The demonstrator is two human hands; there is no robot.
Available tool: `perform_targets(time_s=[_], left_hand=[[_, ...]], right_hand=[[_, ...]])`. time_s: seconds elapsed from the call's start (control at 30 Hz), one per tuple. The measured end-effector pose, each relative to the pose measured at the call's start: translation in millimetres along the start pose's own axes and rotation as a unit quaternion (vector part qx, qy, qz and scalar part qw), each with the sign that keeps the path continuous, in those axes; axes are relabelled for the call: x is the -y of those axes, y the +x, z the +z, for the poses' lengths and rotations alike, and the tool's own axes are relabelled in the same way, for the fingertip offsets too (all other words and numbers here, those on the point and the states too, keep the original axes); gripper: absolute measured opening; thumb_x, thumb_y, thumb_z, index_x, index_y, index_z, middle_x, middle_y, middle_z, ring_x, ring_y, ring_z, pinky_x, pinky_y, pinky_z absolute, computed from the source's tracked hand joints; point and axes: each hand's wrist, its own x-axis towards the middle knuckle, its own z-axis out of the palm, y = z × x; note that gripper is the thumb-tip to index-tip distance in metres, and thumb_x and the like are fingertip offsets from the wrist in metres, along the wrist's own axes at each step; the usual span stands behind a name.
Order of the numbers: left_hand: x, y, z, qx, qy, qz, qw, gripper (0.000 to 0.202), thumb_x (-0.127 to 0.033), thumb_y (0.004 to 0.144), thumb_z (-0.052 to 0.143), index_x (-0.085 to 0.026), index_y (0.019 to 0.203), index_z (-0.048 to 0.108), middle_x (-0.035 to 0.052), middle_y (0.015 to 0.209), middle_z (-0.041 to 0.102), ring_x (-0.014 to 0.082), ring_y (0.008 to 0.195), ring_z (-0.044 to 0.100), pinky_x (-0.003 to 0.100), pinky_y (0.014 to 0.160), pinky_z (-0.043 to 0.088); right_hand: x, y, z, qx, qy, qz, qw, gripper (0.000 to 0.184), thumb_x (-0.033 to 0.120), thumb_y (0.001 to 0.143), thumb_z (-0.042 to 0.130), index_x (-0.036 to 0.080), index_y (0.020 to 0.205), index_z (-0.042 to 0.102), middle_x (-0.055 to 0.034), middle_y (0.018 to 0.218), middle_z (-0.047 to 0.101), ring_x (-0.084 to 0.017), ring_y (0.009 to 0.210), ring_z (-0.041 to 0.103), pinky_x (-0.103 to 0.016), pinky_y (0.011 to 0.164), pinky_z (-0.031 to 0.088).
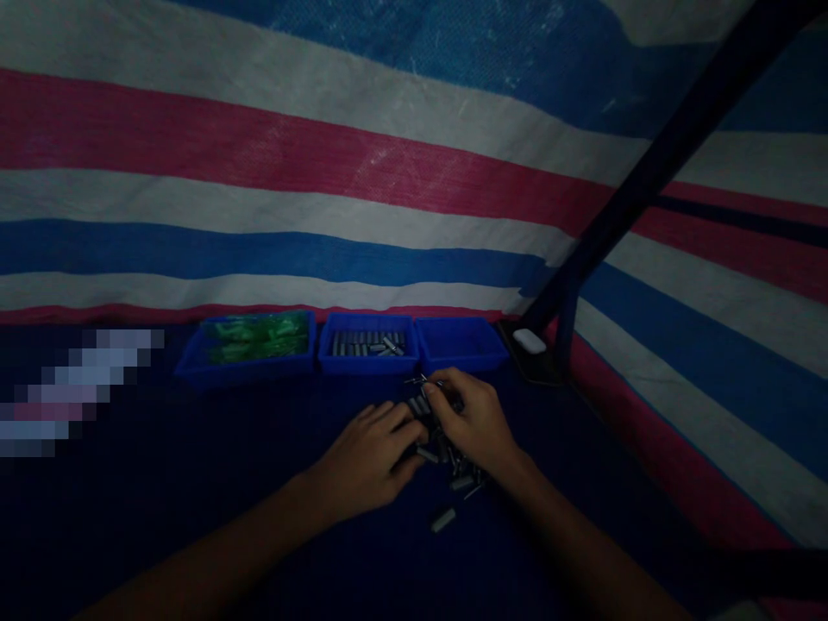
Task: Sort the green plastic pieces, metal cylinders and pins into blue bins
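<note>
My right hand [471, 416] is closed in a pinch, with thin metal pins [419, 379] sticking out left of its fingertips. It is above a loose pile of small grey cylindrical pieces [462, 481] and thin pins on the dark blue tabletop [272, 483]. At the left edge of the pile, my left hand [375, 453] lies palm down, fingers bent, with a gap between thumb and forefinger. One grey piece [427, 453] is by its thumb and forefinger tips. Another single grey piece [443, 519] lies nearer to me. Dim light hides fine detail.
Three blue bins stand along the back: the left bin [194, 366] holds green plastic packets [259, 336], the middle bin [366, 366] holds rows of grey pieces, then the right bin [462, 366]. A white rounded object [530, 341] sits beyond, near a dark slanted pole [621, 203]. Striped sheeting [291, 190] encloses the table.
</note>
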Motion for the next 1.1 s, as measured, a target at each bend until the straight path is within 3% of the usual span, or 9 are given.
perform_targets(time_s=[0.2,0.4,0.57,0.73,0.83,0.9,1.0,1.1], left_hand=[[7,1,0.6,-0.04,0.01,-0.055,0.998,0.013,-0.026,0.088,0.041,-0.018,0.088,0.052,0.0047,0.093,0.052,0.0195,0.085,0.05,0.036,0.076,0.042],[15,6,0.7,-0.135,-0.145,-0.118,0.973,0.025,-0.024,0.092,0.028,-0.017,0.078,0.048,0.0032,0.081,0.05,0.0152,0.079,0.049,0.03,0.074,0.041],[19,9,-2.4,-0.123,-0.206,-0.128,0.962,0.033,-0.027,0.091,0.027,-0.018,0.064,0.043,0.0002,0.068,0.047,0.0137,0.069,0.048,0.028,0.069,0.04],[19,8,-4.9,-0.12,-0.273,-0.147,0.943,0.035,-0.031,0.092,0.025,-0.017,0.07,0.049,0.0004,0.071,0.052,0.0131,0.069,0.05,0.028,0.068,0.042],[17,6,-3.4,-0.103,-0.23,-0.128,0.959,0.023,-0.029,0.089,0.034,-0.018,0.084,0.053,0.0018,0.082,0.054,0.0143,0.075,0.052,0.029,0.071,0.044],[14,4,-0.8,-0.089,-0.16,-0.109,0.977,0.015,-0.027,0.084,0.044,-0.019,0.095,0.052,0.0032,0.092,0.053,0.0164,0.081,0.053,0.032,0.075,0.045],[11,3,3.9,-0.074,-0.063,-0.104,0.99,0.016,-0.025,0.082,0.047,-0.018,0.096,0.051,0.005,0.094,0.051,0.0193,0.085,0.053,0.037,0.078,0.046],[10,3,6.0,-0.059,-0.039,-0.107,0.992,0.012,-0.023,0.086,0.041,-0.017,0.086,0.052,0.0047,0.087,0.051,0.0184,0.08,0.053,0.036,0.075,0.047]], right_hand=[[3,-3,6,0.036,0.03,-0.033,0.998,0.014,0.026,0.083,0.048,0.018,0.077,0.058,0.0001,0.065,0.059,-0.012,0.06,0.054,-0.023,0.059,0.041],[4,-5,5,0.066,0.022,-0.129,0.989,0.017,0.026,0.08,0.055,0.017,0.094,0.058,-0.0027,0.076,0.061,-0.015,0.071,0.057,-0.028,0.067,0.044],[7,-8,4,0.077,-0.03,-0.187,0.979,0.014,0.022,0.084,0.05,0.019,0.095,0.059,-0.0046,0.081,0.062,-0.016,0.076,0.056,-0.03,0.071,0.043],[7,-2,3,0.035,-0.053,-0.195,0.979,0.014,0.025,0.085,0.048,0.017,0.086,0.06,-0.0037,0.072,0.06,-0.014,0.068,0.054,-0.028,0.064,0.041],[8,20,3,-0.033,-0.08,-0.188,0.978,0.017,0.026,0.086,0.047,0.017,0.089,0.06,-0.0039,0.068,0.059,-0.015,0.065,0.053,-0.028,0.062,0.04],[8,37,3,-0.06,-0.096,-0.162,0.98,0.021,0.026,0.086,0.046,0.016,0.1,0.058,-0.0046,0.07,0.059,-0.016,0.066,0.054,-0.029,0.063,0.041],[4,45,4,-0.054,-0.093,-0.108,0.988,0.036,0.028,0.084,0.048,0.014,0.117,0.048,-0.0044,0.073,0.059,-0.017,0.068,0.055,-0.031,0.065,0.043],[-5,28,5,-0.026,-0.073,-0.063,0.995,0.037,0.028,0.083,0.049,0.013,0.117,0.047,-0.0033,0.071,0.058,-0.017,0.067,0.056,-0.03,0.064,0.045]])
